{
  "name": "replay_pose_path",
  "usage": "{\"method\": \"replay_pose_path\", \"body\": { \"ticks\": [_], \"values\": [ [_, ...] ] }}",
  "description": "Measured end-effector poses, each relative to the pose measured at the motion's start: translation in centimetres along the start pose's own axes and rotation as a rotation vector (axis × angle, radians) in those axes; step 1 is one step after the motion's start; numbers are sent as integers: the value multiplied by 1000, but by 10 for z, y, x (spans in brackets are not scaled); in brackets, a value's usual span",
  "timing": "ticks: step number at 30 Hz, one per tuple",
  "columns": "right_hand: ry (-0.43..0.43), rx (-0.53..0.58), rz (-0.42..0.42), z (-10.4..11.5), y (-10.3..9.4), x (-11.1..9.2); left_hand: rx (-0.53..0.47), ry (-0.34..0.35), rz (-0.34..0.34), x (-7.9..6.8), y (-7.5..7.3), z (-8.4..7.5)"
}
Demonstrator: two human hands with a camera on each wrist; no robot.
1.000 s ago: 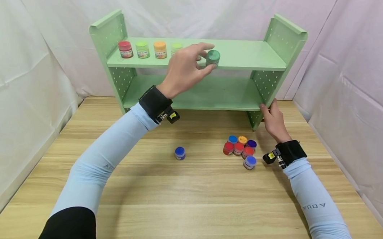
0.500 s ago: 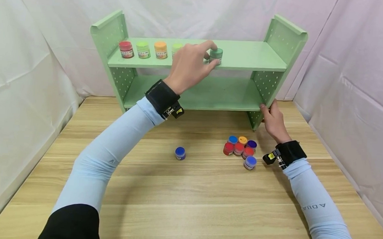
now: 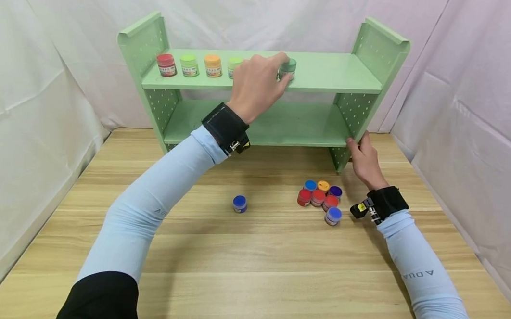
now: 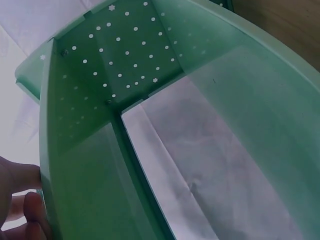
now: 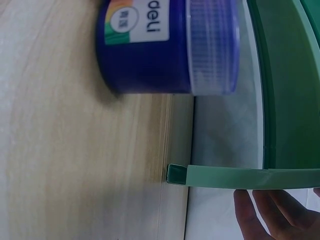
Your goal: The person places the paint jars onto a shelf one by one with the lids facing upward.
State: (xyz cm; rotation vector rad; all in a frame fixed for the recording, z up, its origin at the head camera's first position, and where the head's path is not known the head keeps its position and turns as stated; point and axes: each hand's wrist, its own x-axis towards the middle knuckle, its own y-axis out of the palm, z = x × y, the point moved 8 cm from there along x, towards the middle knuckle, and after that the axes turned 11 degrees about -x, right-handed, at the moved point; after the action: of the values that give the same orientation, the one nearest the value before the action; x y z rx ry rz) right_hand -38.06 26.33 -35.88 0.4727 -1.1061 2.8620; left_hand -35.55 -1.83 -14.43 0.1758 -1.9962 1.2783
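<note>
My left hand is at the upper board of a light green two-tier shelf. Thumb and fingers hold a dark green paint jar, upright at that board. To the left stand a red jar, a lime jar, an orange jar and another lime jar partly behind the hand. My right hand grips the lower front of the shelf's right side panel, thumb at the front edge. In the right wrist view its fingers lie against the panel's outer face.
Several jars in red, blue, orange and purple cluster on the wooden table, among them a red jar and a violet-blue jar. A lone blue jar stands left of them. White cloth hangs around the table.
My left hand has moved slightly right and back with the dark green jar, which now sits farther in over the upper board. The right hand keeps its place on the side panel.
</note>
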Motion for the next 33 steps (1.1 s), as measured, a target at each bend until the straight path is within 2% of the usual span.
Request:
{"method": "replay_pose_path", "body": {
  "ticks": [9, 17, 22, 26, 33],
  "values": [
    [-2, 7, -2, -1, 0, 1, 32, -5, -1, 3, 4, 0],
    [-11, -16, -13, 1, -2, -1, 59, 55, -56, 0, 3, -3],
    [-18, -9, 4, 3, 0, 0, 77, 84, -67, -5, 2, -4],
    [-18, -6, 8, 3, 0, 0, 42, 111, -74, -8, -1, -5],
    [-3, -8, 3, 0, -1, 1, -99, 208, -100, -24, -5, -6]
  ]
}}
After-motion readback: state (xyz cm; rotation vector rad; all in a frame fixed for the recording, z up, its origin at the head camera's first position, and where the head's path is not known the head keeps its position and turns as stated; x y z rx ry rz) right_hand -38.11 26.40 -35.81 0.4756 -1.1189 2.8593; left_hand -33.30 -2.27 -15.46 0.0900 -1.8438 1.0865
